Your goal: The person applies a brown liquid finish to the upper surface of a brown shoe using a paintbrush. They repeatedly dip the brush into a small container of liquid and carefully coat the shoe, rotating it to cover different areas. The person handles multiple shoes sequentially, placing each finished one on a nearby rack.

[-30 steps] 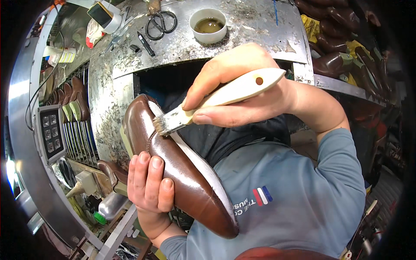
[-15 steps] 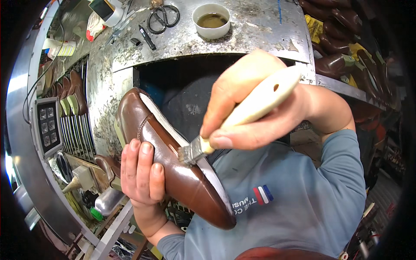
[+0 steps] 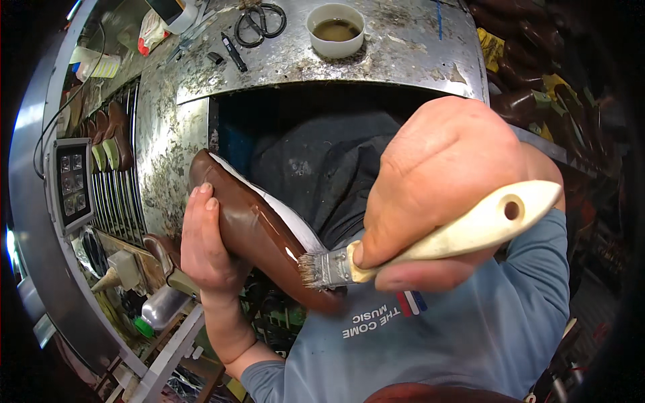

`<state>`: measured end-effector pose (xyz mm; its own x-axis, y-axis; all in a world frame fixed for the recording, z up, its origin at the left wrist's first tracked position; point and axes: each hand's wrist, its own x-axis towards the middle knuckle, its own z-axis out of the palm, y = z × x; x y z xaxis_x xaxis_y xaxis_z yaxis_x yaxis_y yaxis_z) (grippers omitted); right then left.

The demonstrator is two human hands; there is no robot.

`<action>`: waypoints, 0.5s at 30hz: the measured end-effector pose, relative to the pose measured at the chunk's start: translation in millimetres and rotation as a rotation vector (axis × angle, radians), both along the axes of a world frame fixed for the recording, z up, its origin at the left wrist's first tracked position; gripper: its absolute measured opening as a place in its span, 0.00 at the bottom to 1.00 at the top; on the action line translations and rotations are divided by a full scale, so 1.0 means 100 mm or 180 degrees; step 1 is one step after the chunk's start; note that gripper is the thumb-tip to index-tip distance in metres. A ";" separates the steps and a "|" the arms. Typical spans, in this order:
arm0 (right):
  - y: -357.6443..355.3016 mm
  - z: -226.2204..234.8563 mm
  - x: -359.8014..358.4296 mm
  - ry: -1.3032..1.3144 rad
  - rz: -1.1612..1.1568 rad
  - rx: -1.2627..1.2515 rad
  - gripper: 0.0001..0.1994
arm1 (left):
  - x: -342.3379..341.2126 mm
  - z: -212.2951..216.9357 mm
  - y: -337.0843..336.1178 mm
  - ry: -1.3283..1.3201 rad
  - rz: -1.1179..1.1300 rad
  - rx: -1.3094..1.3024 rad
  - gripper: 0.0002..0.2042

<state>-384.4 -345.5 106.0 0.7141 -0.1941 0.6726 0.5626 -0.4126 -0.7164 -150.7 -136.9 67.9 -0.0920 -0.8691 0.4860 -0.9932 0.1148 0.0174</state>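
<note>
A brown leather shoe upper [image 3: 250, 220], with a pale strip along its bottom edge, is tilted in front of my chest. My left hand [image 3: 207, 252] closes round its left side, fingertips on the leather and the thumb hidden. In my right hand [image 3: 447, 174] is a flat brush [image 3: 470, 225] with a cream handle and a metal band. Its bristles touch the shoe's lower edge near the lower end, where a wet streak shines. That end of the shoe is a little blurred.
On the worn metal bench [image 3: 403, 54] stand a white bowl [image 3: 336, 47] of murky liquid, black-handled scissors [image 3: 260, 25] and a black marker [image 3: 234, 52]. Brown shoes [image 3: 117, 134] fill a rack at left, beside a lamp [image 3: 72, 181]. More shoes [image 3: 517, 104] are piled at right.
The brush has moved down and right along the shoe's edge toward its lower end. My right hand has risen closer to view. The shoe has turned, showing more of its pale underside strip.
</note>
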 end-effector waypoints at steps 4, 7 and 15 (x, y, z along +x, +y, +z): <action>0.00 0.07 -0.03 -0.0048 -0.0059 -0.0100 0.09 | 0.01 -0.08 0.01 0.0238 0.0180 -0.0002 0.26; -0.04 0.12 -0.01 -0.0082 -0.0021 -0.0171 0.10 | -0.02 -0.14 0.08 0.0643 0.0418 0.0110 0.26; -0.04 0.33 0.09 -0.0128 -0.0097 -0.0031 0.10 | -0.17 -0.05 0.05 0.1671 0.0367 0.0502 0.27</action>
